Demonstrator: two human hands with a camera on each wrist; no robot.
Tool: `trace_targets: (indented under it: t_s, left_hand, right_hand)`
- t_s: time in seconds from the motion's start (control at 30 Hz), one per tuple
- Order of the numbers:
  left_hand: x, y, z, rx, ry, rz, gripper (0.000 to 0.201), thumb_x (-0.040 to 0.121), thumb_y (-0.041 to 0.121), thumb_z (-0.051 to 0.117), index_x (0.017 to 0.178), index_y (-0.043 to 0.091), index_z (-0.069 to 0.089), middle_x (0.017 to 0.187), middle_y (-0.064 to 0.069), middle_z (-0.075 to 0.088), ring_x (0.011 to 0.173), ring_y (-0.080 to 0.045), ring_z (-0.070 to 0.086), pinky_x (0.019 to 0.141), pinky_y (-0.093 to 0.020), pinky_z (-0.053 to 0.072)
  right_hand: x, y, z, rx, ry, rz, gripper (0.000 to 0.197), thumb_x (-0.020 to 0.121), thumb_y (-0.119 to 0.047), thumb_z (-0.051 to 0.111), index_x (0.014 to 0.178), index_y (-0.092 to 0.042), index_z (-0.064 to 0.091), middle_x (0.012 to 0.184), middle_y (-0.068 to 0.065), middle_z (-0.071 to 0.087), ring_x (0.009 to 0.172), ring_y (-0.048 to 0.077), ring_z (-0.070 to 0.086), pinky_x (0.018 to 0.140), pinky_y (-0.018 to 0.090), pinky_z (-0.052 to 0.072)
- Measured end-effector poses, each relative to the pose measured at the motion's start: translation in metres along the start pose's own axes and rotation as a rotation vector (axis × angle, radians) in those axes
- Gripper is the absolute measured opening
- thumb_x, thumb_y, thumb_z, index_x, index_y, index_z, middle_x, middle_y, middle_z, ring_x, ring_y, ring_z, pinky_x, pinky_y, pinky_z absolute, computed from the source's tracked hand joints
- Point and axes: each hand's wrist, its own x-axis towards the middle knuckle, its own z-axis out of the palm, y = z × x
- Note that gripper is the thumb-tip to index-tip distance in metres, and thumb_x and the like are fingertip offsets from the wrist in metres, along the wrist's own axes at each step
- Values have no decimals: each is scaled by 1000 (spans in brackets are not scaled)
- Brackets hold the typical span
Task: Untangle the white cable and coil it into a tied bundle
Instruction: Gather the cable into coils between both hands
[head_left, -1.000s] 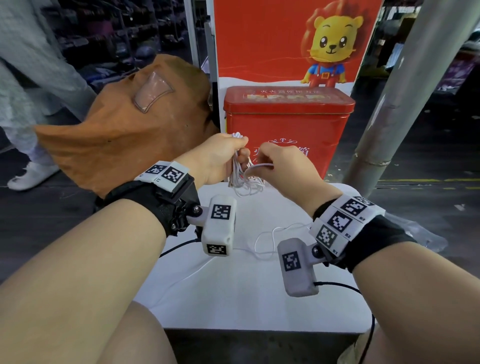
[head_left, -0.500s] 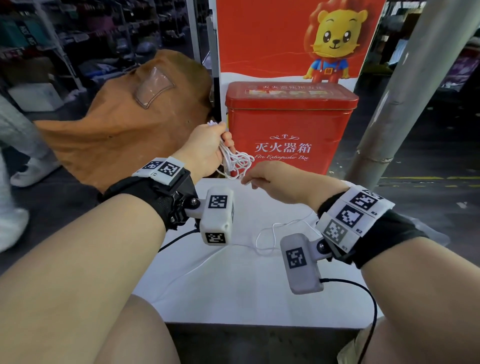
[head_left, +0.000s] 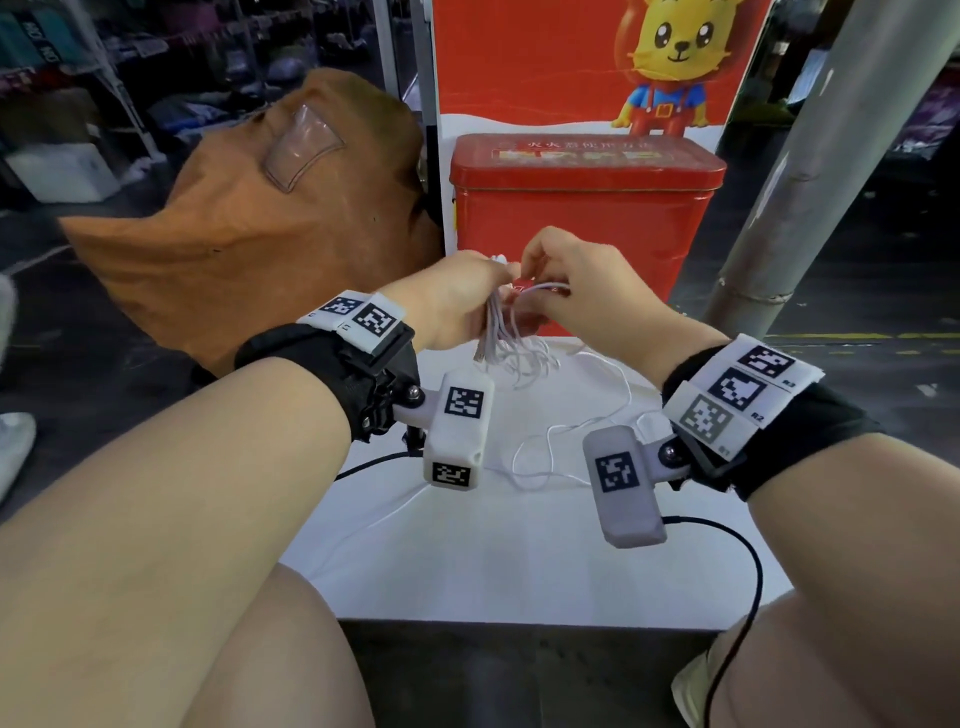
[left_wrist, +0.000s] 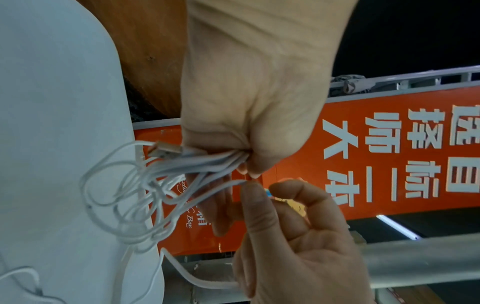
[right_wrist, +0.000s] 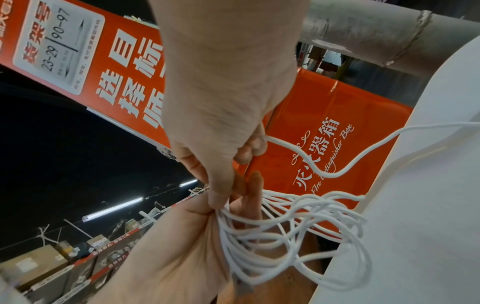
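Note:
A thin white cable (head_left: 511, 345) hangs in several loops above the white table (head_left: 519, 561). My left hand (head_left: 457, 301) grips the gathered top of the loops (left_wrist: 207, 162), and a metal plug (left_wrist: 166, 151) sticks out beside its fingers. My right hand (head_left: 576, 291) pinches one strand (left_wrist: 228, 184) right next to the left hand. The loops (right_wrist: 291, 230) dangle below both hands in the right wrist view. A free length of the cable (head_left: 556, 441) trails down onto the table and toward my lap.
A red fire-extinguisher box (head_left: 582, 208) stands just behind the hands. A brown fabric bag (head_left: 260, 228) lies to the left and a grey pillar (head_left: 831, 156) rises at the right. Black wrist-camera leads (head_left: 748, 561) hang over the table's front edge.
My right hand has risen from below the bundle to meet the left hand at its top. The left hand with the loops has come down and toward the middle.

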Motion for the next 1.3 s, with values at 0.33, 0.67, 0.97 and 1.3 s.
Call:
trace_targets:
  t_s: [0.33, 0.67, 0.97, 1.3]
  left_hand:
    - [-3, 6, -6, 286, -7, -13, 20, 102, 16, 41, 94, -1, 50, 61, -10, 63, 43, -15, 57, 43, -22, 49]
    - [0, -1, -2, 223, 78, 28, 23, 102, 15, 43, 82, 5, 50, 52, -6, 58, 44, -17, 58, 51, -29, 51]
    - [-12, 2, 11, 265, -223, -137, 43, 104, 29, 33, 63, 18, 40, 44, 5, 34, 31, -3, 23, 33, -13, 19]
    - [-11, 7, 5, 419, -241, 75, 49, 94, 54, 46, 60, 20, 35, 44, 8, 22, 34, -6, 14, 39, -18, 10]
  right_hand:
    - [-9, 25, -3, 22, -2, 104, 10, 93, -14, 58, 97, -18, 66, 79, -10, 61, 71, 5, 56, 62, 6, 40]
    - [-9, 10, 15, 53, -31, -68, 11, 84, -11, 69, 93, -14, 75, 79, -3, 49, 71, 4, 48, 71, 15, 39]
    - [-9, 17, 4, 45, 239, 164, 38, 72, -38, 79, 74, -17, 47, 61, -7, 45, 55, 7, 36, 54, 29, 32]
    - [-20, 29, -5, 386, 39, 266, 22, 92, -39, 56, 94, -19, 65, 61, -15, 52, 51, -4, 44, 57, 13, 34]
